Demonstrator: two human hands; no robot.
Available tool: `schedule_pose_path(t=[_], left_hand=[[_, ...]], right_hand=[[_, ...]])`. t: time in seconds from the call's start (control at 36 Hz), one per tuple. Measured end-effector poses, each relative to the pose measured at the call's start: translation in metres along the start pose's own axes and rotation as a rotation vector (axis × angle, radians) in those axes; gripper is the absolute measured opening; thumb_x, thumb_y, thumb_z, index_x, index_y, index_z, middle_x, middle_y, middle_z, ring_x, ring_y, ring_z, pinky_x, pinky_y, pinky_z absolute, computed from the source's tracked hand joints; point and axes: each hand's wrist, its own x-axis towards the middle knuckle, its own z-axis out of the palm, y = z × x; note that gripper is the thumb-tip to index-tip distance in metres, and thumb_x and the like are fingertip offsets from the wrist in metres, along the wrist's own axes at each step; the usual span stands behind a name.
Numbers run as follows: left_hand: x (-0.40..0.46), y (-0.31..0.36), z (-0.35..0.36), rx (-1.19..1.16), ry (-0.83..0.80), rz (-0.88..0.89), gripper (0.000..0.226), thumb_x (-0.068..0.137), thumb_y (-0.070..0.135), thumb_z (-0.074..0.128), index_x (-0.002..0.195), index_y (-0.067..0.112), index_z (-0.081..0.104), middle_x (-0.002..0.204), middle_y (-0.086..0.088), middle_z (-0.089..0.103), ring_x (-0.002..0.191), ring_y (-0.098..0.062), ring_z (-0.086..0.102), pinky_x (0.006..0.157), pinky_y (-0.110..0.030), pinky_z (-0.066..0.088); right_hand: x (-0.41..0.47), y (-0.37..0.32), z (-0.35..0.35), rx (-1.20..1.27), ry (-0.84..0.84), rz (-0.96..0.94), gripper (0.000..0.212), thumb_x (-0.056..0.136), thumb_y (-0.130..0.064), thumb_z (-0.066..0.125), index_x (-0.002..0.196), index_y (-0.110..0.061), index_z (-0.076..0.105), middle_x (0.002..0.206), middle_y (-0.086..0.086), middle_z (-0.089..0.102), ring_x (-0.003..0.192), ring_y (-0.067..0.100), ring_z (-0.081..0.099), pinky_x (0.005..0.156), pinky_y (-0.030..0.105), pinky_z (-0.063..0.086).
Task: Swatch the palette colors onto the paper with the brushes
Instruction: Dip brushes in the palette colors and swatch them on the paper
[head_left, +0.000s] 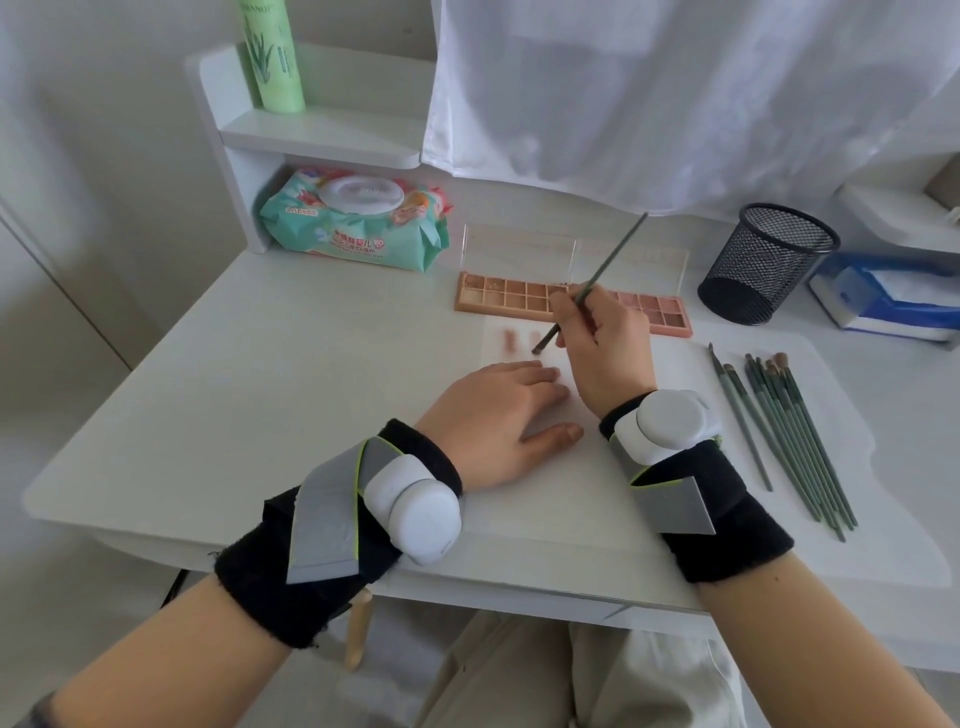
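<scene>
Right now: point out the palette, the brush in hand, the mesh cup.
palette (506, 299), head view, left pans.
brush (597, 275), head view, mid handle.
mesh cup (763, 265), head view, front wall.

I see a black wristband (291, 577) behind each hand, grey straps edged lime across it, white round pods atop; pale trousers (524, 675) below.

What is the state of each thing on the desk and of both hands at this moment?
palette: lid open, lying flat
brush: held tilted, tip on the paper
paper: flat, two swatches near its far left corner
left hand: open, pressing flat on the paper
right hand: gripping the brush
spare brushes: lying side by side, untouched
wipes pack: lid closed
mesh cup: upright, looks empty
green bottle: upright on the shelf
</scene>
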Motion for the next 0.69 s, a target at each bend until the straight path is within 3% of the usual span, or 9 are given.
schedule_pose_path(t=[0.08,0.22,0.33,0.44,0.58,0.69], left_hand=[[0.0003,-0.0001,-0.0002,0.003,-0.018,-0.012,0.065,0.084,0.06,0.028,0.129,0.02,0.054,0.14,0.005,0.047,0.131,-0.015,0.038,0.105,-0.032,0.035],[-0.0013,0.0001,-0.0006,0.003,0.006,0.003,0.077,0.078,0.065,0.017,0.123,0.017,0.058,0.135,0.003,0.052,0.126,-0.015,0.043,0.101,-0.03,0.037],[0.0001,-0.0005,0.0005,0.006,-0.004,-0.002,0.065,0.086,0.061,0.027,0.127,0.02,0.055,0.138,0.006,0.048,0.129,-0.014,0.04,0.104,-0.031,0.036],[-0.0011,0.0016,-0.0013,0.003,-0.017,-0.018,0.062,0.085,0.056,0.031,0.129,0.019,0.055,0.141,0.005,0.046,0.133,-0.014,0.037,0.107,-0.03,0.033],[-0.0004,0.0011,-0.0017,0.028,-0.037,-0.025,0.052,0.094,0.053,0.039,0.134,0.021,0.05,0.146,0.006,0.04,0.137,-0.013,0.031,0.109,-0.028,0.029],[-0.0012,0.0021,-0.0025,0.023,-0.031,-0.017,0.063,0.086,0.057,0.029,0.131,0.021,0.052,0.143,0.006,0.043,0.134,-0.013,0.034,0.106,-0.028,0.031]], right_hand=[[0.0009,0.0009,0.0014,-0.003,-0.028,0.01,0.022,0.094,-0.018,0.052,0.083,-0.001,0.06,0.068,0.012,0.061,0.069,0.03,0.059,0.071,0.046,0.049],[0.0033,0.0019,0.0026,-0.009,-0.013,0.012,0.021,0.094,-0.019,0.052,0.088,-0.003,0.063,0.073,0.007,0.064,0.074,0.03,0.061,0.074,0.05,0.049],[0.0017,0.0005,0.0014,-0.014,-0.049,0.023,0.02,0.095,-0.018,0.051,0.088,-0.004,0.063,0.067,-0.001,0.059,0.074,0.029,0.061,0.075,0.047,0.049],[-0.0002,-0.0016,-0.0004,-0.009,0.002,0.017,0.022,0.095,-0.02,0.051,0.077,-0.007,0.056,0.065,0.01,0.058,0.066,0.029,0.055,0.066,0.042,0.045],[0.0011,0.0003,0.0019,-0.01,0.001,0.025,0.025,0.095,-0.019,0.051,0.084,0.002,0.061,0.069,0.012,0.063,0.07,0.031,0.059,0.07,0.047,0.048],[0.0016,0.0002,0.0013,-0.019,-0.018,0.022,0.025,0.095,-0.019,0.05,0.082,0.0,0.06,0.068,0.012,0.061,0.068,0.03,0.058,0.069,0.046,0.048]])
